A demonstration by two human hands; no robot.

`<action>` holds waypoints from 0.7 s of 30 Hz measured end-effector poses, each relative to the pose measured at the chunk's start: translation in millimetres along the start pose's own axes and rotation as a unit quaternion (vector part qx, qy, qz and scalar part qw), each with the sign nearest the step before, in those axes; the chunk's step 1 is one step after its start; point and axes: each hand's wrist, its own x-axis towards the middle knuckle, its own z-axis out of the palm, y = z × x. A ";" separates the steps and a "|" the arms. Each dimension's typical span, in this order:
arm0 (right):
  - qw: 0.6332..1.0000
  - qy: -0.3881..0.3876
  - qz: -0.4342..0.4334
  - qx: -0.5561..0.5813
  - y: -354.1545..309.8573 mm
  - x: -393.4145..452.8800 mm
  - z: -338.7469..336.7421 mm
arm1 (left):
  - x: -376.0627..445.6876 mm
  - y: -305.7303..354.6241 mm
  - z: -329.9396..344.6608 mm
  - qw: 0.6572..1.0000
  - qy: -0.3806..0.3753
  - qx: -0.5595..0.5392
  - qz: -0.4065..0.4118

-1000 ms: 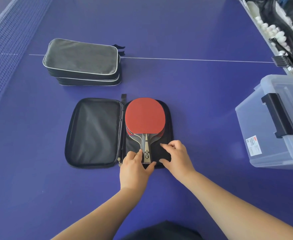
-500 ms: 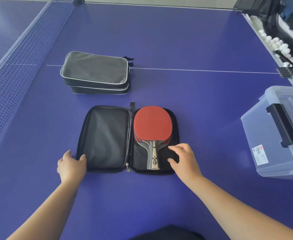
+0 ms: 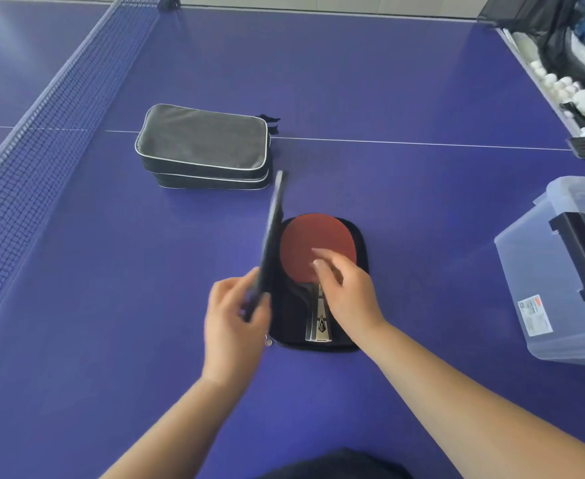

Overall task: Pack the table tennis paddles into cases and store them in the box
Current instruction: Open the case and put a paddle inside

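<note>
**Blue table-tennis surface: case half-folded over paddle**

Setting: blue surface with white centre line; net along the left; indoor floor edge beyond.

Item 1: paddle, red face up, lying in the lower half of the open black case, handle toward the person.

Item 2: case flap, raised on edge, pinched near its bottom by the left hand.

Item 3: right hand, fingers loosely spread, over the paddle's neck; contact cannot be told through blur.

Risk, as judged: the flap may trap the right fingers or nudge the paddle askew, so the zip would snag on the blade edge.

Outward: two closed grey cases stacked near the centre line; clear plastic box, lidded, at right; white balls in a trough beyond the surface's edge.
</note>
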 end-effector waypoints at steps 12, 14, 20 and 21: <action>0.991 0.082 0.087 -0.057 30.0 28.8 -47.0 | 36.4 -46.5 37.8 0.985 -0.140 0.086 -0.048; 0.988 0.071 0.113 -0.077 45.0 30.9 -50.3 | 51.8 -57.0 37.8 0.978 -0.159 0.100 -0.096; 0.967 0.009 0.210 -0.147 88.1 35.3 -47.6 | 80.0 -57.7 49.5 0.967 -0.209 0.032 -0.145; 0.966 -0.004 0.212 -0.148 90.8 36.1 -47.5 | 82.9 -56.3 50.1 0.964 -0.220 0.014 -0.147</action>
